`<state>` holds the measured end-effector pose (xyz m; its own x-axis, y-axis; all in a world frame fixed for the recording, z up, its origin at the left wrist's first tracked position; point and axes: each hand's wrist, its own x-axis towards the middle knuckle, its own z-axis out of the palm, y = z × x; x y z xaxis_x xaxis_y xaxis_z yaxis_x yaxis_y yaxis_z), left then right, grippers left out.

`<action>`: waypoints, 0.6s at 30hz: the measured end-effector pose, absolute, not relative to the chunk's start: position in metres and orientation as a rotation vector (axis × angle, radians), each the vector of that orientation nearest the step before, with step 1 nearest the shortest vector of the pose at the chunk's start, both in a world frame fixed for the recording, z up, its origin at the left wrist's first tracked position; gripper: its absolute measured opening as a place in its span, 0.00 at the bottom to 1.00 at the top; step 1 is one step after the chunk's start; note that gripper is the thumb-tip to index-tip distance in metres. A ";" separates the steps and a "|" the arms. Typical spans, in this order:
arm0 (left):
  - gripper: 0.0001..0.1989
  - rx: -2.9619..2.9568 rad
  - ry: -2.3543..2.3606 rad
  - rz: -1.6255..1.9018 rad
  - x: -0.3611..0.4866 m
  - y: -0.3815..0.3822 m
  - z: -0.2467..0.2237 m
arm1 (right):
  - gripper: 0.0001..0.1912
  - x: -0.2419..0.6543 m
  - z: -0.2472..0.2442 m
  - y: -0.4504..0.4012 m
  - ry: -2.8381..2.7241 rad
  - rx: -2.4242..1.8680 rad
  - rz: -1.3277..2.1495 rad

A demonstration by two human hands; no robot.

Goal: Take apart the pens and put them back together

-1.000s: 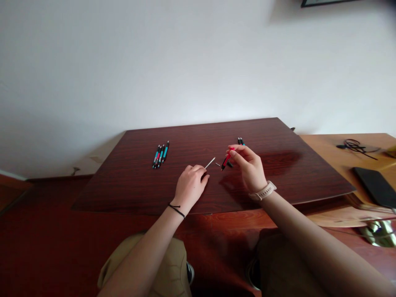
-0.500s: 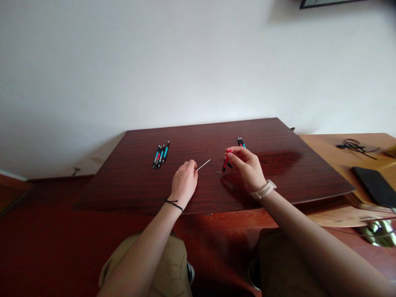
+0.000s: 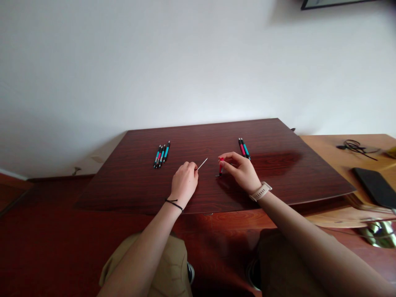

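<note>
My left hand (image 3: 185, 180) rests over the near middle of the dark wooden table (image 3: 198, 140), closed on a thin pen refill (image 3: 202, 163) whose tip points up and to the right. In my right hand (image 3: 240, 170) is a pink-and-black pen barrel (image 3: 220, 166), pinched between thumb and fingers and held nearly upright, its dark end down close to the tabletop. A small thin piece (image 3: 217, 176) lies at that lower end; I cannot tell whether the two touch.
Several pens (image 3: 161, 155) with teal and pink grips lie side by side at the left. Two more pens (image 3: 243, 148) lie beyond my right hand. On the lighter side table (image 3: 321, 152) at the right are a black cable (image 3: 355, 147) and a dark flat device (image 3: 375, 187).
My right hand has moved left and toward me with the pink barrel, which now stands more upright. The two pens behind it have come into fuller view. My left hand has barely moved.
</note>
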<state>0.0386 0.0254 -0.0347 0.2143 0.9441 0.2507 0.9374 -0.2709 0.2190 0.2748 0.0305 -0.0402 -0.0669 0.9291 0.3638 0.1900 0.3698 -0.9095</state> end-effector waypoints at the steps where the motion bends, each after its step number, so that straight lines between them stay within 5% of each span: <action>1: 0.04 2.430 1.890 0.524 0.038 0.025 -0.035 | 0.13 0.275 -0.040 0.031 -1.530 -1.049 0.840; 18: 0.07 2.312 2.024 0.348 0.038 0.025 -0.025 | 0.07 0.283 -0.032 0.028 -1.790 -1.167 0.752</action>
